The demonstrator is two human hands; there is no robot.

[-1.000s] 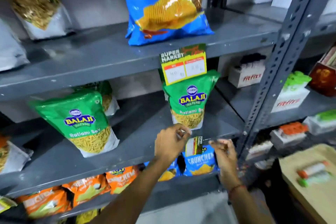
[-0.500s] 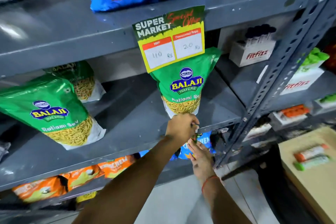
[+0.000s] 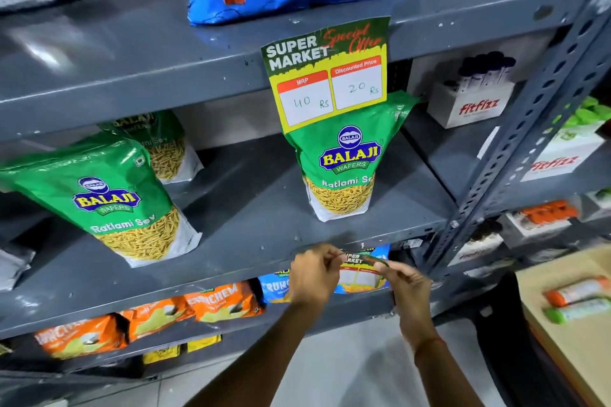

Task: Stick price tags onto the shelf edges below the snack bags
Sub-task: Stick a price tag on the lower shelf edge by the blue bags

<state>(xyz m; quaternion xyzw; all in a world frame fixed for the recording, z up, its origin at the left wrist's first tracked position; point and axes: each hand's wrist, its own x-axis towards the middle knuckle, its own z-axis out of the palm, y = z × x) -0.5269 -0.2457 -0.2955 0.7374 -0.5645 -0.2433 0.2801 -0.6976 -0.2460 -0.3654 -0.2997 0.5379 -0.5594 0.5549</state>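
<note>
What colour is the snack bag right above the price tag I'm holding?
Green, with a blue and yellow Balaji logo: the Ratlami Sev bag, clearest in the head view, above the price tag.

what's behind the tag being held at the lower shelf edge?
Behind the price tag, pinched by left hand and right hand: a blue snack bag, mostly covered. Shelf edge behind is hidden.

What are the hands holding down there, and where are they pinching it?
Both hands hold one price tag. The left hand pinches its top left corner and the right hand pinches its top right corner, against the shelf edge below the green snack bag.
</note>
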